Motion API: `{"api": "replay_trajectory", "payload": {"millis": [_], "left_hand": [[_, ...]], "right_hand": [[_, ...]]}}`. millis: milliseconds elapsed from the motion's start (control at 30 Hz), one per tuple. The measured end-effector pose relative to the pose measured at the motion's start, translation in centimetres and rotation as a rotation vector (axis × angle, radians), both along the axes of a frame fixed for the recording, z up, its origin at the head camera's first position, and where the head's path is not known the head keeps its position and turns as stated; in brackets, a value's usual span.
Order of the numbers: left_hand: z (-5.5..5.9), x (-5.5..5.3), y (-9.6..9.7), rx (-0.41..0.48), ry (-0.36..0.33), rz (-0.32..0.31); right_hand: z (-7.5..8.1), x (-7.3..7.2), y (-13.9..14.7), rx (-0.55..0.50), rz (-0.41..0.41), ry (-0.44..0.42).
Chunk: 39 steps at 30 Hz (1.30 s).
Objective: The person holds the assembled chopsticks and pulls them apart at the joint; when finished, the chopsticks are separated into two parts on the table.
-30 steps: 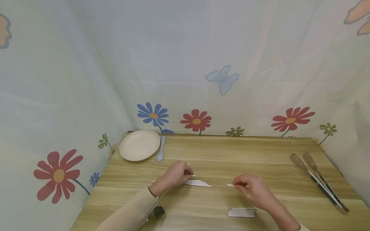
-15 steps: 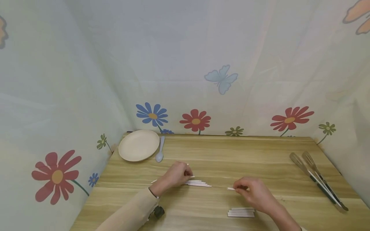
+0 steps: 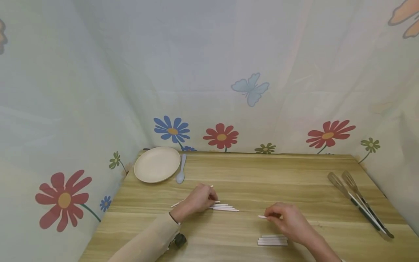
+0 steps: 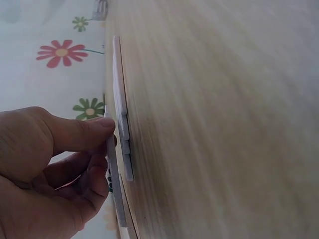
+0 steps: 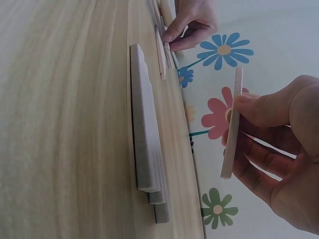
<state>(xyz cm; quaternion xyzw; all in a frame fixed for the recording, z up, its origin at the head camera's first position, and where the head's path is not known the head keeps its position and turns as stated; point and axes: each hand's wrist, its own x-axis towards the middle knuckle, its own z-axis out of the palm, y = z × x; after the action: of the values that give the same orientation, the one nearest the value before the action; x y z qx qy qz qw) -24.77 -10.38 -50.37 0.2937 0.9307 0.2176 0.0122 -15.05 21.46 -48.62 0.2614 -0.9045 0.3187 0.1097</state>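
Observation:
My left hand (image 3: 199,198) pinches a thin white stick (image 4: 116,186) between thumb and fingers, low over the table left of centre. Right beside it lies a row of several white sticks (image 3: 225,208), staggered at their ends. Another stick (image 3: 176,203) shows partly behind the left wrist. To the right, my right hand (image 3: 289,220) holds a short white stick (image 5: 232,137) in a thumb-and-finger pinch, raised off the table in the right wrist view. Nearer the person, below that hand, several thicker white sticks (image 3: 272,241) lie side by side.
A cream plate (image 3: 157,165) sits at the back left of the wooden table (image 3: 248,174), with a grey-blue spoon (image 3: 181,169) beside it. On the right lie tongs (image 3: 363,207) with slotted ends. A flower-printed curtain (image 3: 281,109) surrounds the table's far edges.
My right hand has moved slightly toward the person with its stick, closer to the near sticks. The left hand's stick has sunk a little toward the row; that hand otherwise stays nearly in place.

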Motion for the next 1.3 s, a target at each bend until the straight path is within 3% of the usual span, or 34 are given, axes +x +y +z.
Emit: {"api": "replay_trajectory", "payload": {"millis": [567, 900, 1300], "left_hand": [[-0.4, -0.1, 0.0, -0.010, -0.019, -0.007], [-0.6, 0.1, -0.2, -0.013, -0.001, -0.017], [-0.2, 0.4, -0.9, 0.018, -0.002, 0.020]], "right_hand": [[-0.2, 0.5, 0.3, 0.006, 0.026, -0.051], [-1.2, 0.7, 0.5, -0.019, 0.096, 0.061], [-1.4, 1.1, 0.8, 0.036, 0.060, -0.015]]}}
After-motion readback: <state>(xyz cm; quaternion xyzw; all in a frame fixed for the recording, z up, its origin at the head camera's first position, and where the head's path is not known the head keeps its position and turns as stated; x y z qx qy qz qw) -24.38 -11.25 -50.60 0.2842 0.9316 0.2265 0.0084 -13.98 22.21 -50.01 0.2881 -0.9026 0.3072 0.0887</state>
